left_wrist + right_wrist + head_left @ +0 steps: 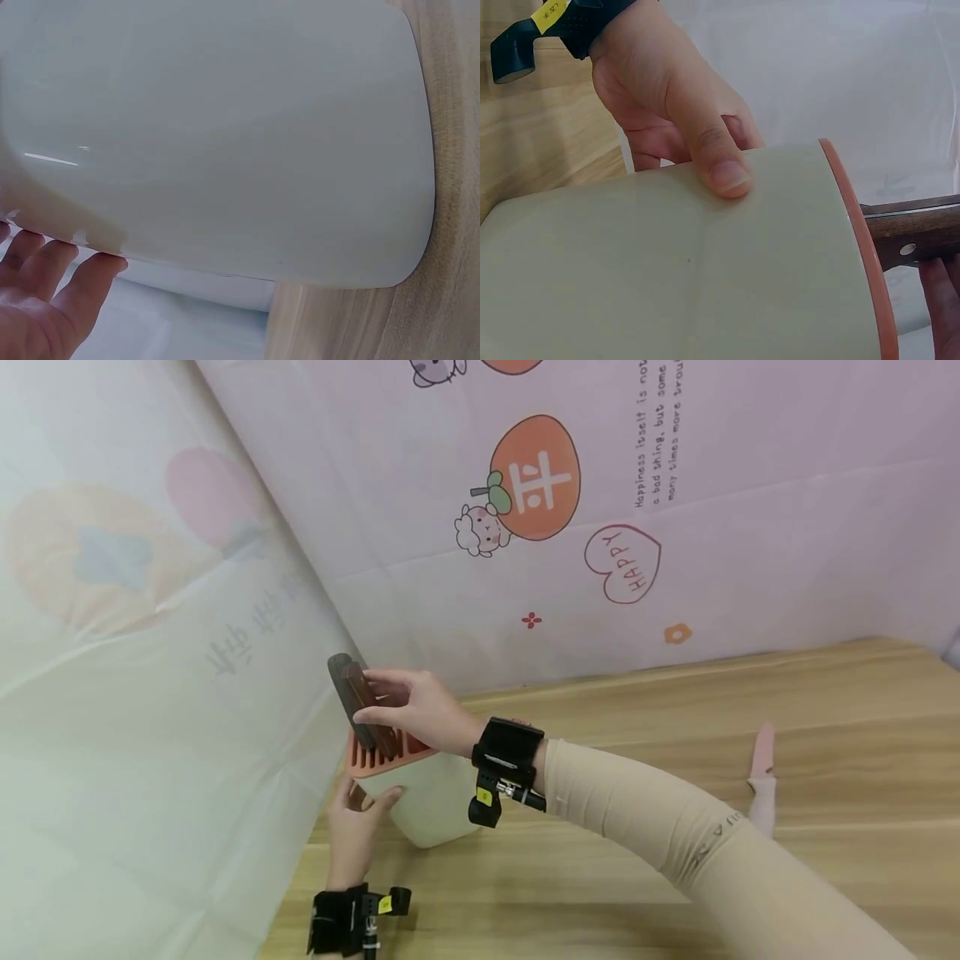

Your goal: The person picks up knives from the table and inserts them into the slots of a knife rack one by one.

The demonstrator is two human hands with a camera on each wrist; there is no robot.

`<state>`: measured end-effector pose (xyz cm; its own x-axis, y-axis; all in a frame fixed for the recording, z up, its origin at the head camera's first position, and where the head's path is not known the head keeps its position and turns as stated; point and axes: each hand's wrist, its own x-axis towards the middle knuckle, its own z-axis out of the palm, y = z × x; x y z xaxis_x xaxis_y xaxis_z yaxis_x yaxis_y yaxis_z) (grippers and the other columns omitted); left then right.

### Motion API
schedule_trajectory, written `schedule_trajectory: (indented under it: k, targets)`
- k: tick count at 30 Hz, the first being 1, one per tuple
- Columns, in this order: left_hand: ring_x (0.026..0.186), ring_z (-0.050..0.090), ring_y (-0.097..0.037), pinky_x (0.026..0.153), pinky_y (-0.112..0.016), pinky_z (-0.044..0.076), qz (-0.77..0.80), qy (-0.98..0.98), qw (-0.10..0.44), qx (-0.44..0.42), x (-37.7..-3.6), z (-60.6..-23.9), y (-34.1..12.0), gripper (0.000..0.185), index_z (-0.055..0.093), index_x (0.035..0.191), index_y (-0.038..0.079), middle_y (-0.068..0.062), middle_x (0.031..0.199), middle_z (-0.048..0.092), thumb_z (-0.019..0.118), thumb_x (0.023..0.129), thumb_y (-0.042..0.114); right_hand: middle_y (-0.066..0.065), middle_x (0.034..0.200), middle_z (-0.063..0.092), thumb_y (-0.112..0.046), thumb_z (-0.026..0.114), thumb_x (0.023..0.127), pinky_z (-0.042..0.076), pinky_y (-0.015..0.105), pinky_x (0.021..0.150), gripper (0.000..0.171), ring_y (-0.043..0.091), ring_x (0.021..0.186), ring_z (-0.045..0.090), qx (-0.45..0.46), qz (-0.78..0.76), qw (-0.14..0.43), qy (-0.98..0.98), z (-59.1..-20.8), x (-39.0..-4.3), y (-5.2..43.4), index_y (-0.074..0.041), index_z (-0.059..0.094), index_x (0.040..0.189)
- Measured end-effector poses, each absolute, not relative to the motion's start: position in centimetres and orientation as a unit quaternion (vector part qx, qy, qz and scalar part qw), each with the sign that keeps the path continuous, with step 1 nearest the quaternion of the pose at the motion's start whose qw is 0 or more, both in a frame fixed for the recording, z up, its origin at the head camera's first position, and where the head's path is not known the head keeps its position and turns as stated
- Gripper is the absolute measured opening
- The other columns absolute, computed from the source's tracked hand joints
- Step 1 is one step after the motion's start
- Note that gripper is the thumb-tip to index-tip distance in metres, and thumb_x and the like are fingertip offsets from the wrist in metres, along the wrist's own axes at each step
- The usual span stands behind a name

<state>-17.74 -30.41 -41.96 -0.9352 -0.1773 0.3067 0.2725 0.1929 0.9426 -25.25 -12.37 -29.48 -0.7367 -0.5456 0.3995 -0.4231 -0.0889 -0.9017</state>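
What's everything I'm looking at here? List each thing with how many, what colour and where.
knife block: one, cream body with an orange slotted top, at the table's left end.
dark-handled knife: one, brown handle, standing in the block's top.
pink knife: one, pale pink, lying on the table to the right.
table: one, light wood.
backdrop sheet: pink and pale, printed with cartoons and the word HAPPY, behind and at left.
wrist cameras: two, black, one on each wrist.
left hand: holds the block's side.
right hand: grips the dark knife handle; beige sleeve.
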Motion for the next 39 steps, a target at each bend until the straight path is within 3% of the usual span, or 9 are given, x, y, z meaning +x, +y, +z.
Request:
schedule_trajectory:
  k: [16, 21, 24, 26, 29, 31, 33, 35, 39]
  targets:
    - [0.148, 0.035, -0.027, 0.105, -0.027, 0.052, -0.618, -0.763, 0.186, -0.042, -17.7, -42.0, -30.2, 0.079, 0.039, 0.160, 0.027, 0.004, 0.163, 0.034, 0.076, 0.094, 0.004, 0.015, 0.146, 0.057, -0.010, 0.071, 0.099, 0.051, 0.026, 0.106, 0.068, 0.022, 0.132, 0.056, -0.405, -0.568, 0.073, 0.713, -29.0, -25.3, -10.8, -0.008, 0.038, 0.159]
    - [0.147, 0.035, -0.023, 0.101, -0.024, 0.054, -0.623, -0.759, 0.186, -0.038, -17.9, -42.1, -30.5, 0.079, 0.041, 0.159, 0.028, 0.007, 0.162, 0.035, 0.077, 0.093, 0.005, 0.013, 0.154, 0.049, -0.015, 0.066, 0.103, 0.048, 0.036, 0.112, 0.063, 0.024, 0.138, 0.050, -0.448, -0.522, 0.047, 0.724, -29.8, -25.2, -9.3, -0.006, 0.039, 0.159]
    - [0.147, 0.037, -0.023, 0.102, -0.026, 0.054, -0.620, -0.761, 0.187, -0.043, -18.1, -42.1, -30.6, 0.079, 0.040, 0.159, 0.029, 0.008, 0.162, 0.035, 0.076, 0.093, 0.004, 0.013, 0.152, 0.051, -0.021, 0.064, 0.105, 0.054, 0.036, 0.105, 0.058, 0.025, 0.129, 0.056, -0.465, -0.483, 0.018, 0.742, -30.4, -25.2, -8.2, -0.008, 0.042, 0.157]
    - [0.147, 0.036, -0.024, 0.104, -0.026, 0.052, -0.616, -0.764, 0.185, -0.046, -18.1, -42.1, -30.6, 0.080, 0.039, 0.160, 0.030, 0.007, 0.163, 0.034, 0.076, 0.094, 0.004, 0.013, 0.142, 0.059, -0.023, 0.062, 0.106, 0.057, 0.034, 0.092, 0.056, 0.025, 0.110, 0.063, -0.474, -0.456, 0.008, 0.754, -30.9, -25.1, -7.4, -0.010, 0.044, 0.157]
    - [0.148, 0.035, -0.025, 0.106, -0.027, 0.051, -0.614, -0.765, 0.187, -0.049, -18.2, -42.2, -30.7, 0.081, 0.038, 0.160, 0.029, 0.006, 0.164, 0.033, 0.076, 0.094, 0.005, 0.013, 0.145, 0.058, -0.026, 0.059, 0.107, 0.057, 0.034, 0.093, 0.056, 0.030, 0.124, 0.060, -0.495, -0.408, 0.005, 0.767, -31.6, -25.0, -6.3, -0.011, 0.042, 0.158]
    - [0.147, 0.037, -0.027, 0.105, -0.026, 0.051, -0.615, -0.764, 0.190, -0.048, -18.2, -42.2, -30.6, 0.080, 0.038, 0.160, 0.028, 0.004, 0.164, 0.034, 0.076, 0.094, 0.004, 0.012, 0.149, 0.055, -0.027, 0.058, 0.107, 0.050, 0.039, 0.109, 0.056, 0.034, 0.139, 0.047, -0.519, -0.365, -0.005, 0.773, -32.1, -25.0, -5.6, -0.010, 0.042, 0.158]
    - [0.145, 0.038, -0.029, 0.104, -0.024, 0.051, -0.617, -0.761, 0.194, -0.047, -18.2, -42.3, -30.6, 0.080, 0.038, 0.160, 0.025, 0.001, 0.163, 0.034, 0.075, 0.093, 0.001, 0.009, 0.158, 0.043, -0.029, 0.058, 0.107, 0.032, 0.046, 0.123, 0.056, 0.036, 0.152, 0.022, -0.543, -0.320, -0.018, 0.776, -32.5, -24.9, -5.1, -0.010, 0.043, 0.157]
    - [0.144, 0.039, -0.030, 0.104, -0.023, 0.051, -0.618, -0.760, 0.196, -0.046, -18.2, -42.3, -30.5, 0.081, 0.038, 0.161, 0.023, -0.001, 0.163, 0.035, 0.075, 0.093, -0.001, 0.008, 0.161, 0.038, -0.029, 0.058, 0.107, 0.017, 0.046, 0.127, 0.055, 0.034, 0.153, 0.019, -0.569, -0.282, -0.032, 0.772, -33.0, -25.0, -4.5, -0.008, 0.044, 0.157]
    - [0.143, 0.041, -0.030, 0.102, -0.023, 0.052, -0.620, -0.757, 0.201, -0.043, -18.3, -42.3, -30.5, 0.083, 0.038, 0.160, 0.023, -0.001, 0.162, 0.036, 0.077, 0.091, -0.001, 0.012, 0.163, 0.035, -0.029, 0.057, 0.108, 0.008, 0.043, 0.129, 0.056, 0.032, 0.154, 0.016, -0.598, -0.244, -0.043, 0.763, -33.8, -25.0, -2.9, -0.006, 0.042, 0.157]
